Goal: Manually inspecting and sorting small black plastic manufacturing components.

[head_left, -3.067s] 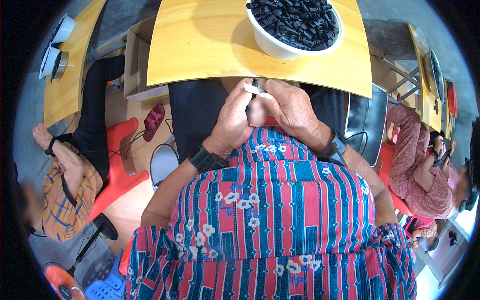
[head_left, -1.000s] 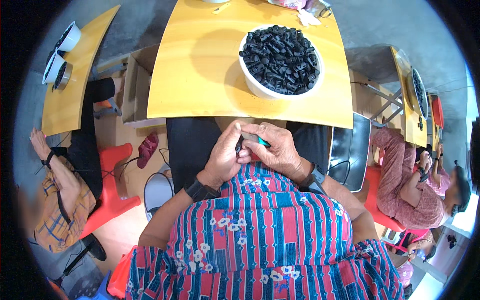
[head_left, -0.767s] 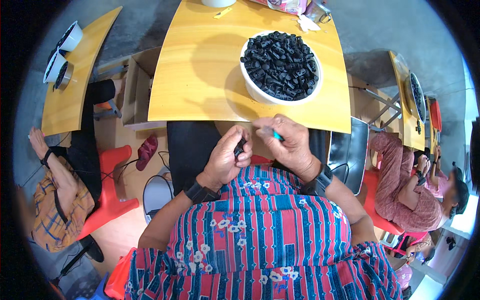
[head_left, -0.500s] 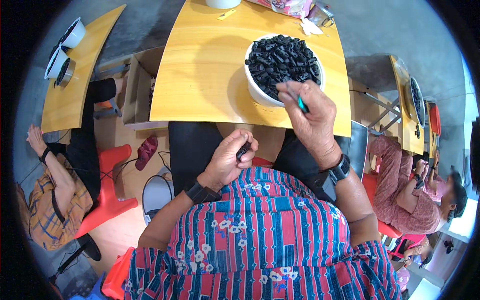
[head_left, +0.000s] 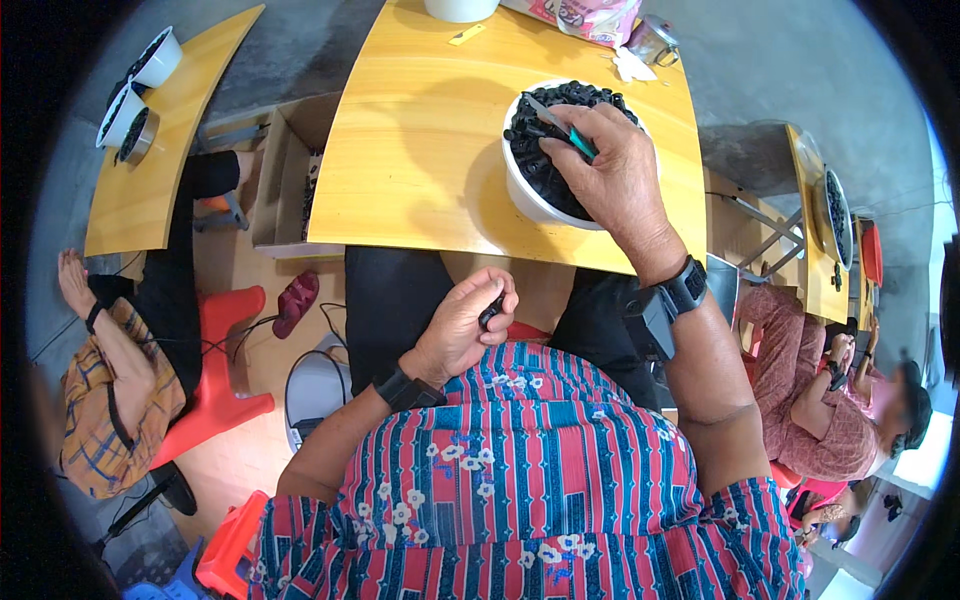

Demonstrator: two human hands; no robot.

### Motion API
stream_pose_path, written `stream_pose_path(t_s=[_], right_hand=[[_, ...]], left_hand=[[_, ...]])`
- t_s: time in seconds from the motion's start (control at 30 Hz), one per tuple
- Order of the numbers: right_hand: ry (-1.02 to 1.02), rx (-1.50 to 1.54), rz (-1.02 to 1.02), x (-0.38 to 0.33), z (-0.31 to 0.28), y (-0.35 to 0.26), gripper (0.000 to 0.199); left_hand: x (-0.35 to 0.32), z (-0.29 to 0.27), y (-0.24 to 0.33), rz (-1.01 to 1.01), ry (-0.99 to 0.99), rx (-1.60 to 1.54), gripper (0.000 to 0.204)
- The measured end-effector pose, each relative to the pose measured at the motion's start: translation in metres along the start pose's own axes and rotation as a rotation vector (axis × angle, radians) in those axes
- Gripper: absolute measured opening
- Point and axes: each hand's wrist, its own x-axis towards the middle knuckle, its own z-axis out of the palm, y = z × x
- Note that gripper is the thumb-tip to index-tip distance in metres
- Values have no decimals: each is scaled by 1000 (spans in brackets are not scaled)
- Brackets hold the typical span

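My right hand (head_left: 622,168) is over the white bowl (head_left: 522,200) and is closed on a small knife (head_left: 582,144) with a green handle. Its thin grey blade points up and left across the heap of small black plastic parts (head_left: 540,165) that fills the bowl. Over my lap, below the table's front edge, my left hand (head_left: 462,325) is closed around a black plastic part (head_left: 491,311). Only one side of that part shows between thumb and fingers. Whether the blade touches the heap, I cannot tell.
On the yellow table (head_left: 420,150) are a yellow cutter (head_left: 466,35), a metal cup (head_left: 653,42), a pink package (head_left: 590,18) and another white container (head_left: 461,8). An open cardboard box (head_left: 285,190) stands left. Co-workers sit at tables on both sides.
My right hand has turned over the bowl, so the knife's green handle and blade now show, pointing up and left. My left hand still holds the black part, slightly turned.
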Motion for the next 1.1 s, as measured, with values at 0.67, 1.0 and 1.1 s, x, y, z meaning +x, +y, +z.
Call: stream_pose_path(t_s=[0.67,1.0,1.1], right_hand=[[-35,-157,47,-4,3,-10,18],[39,-108,44,-9,8,-1,15],[63,-24,66,-10,2,-1,17]], left_hand=[[0,-2,0,-9,18,35,12],[-2,-4,2,60,4,-27,19],[-4,-1,5,82,-12,42,19]])
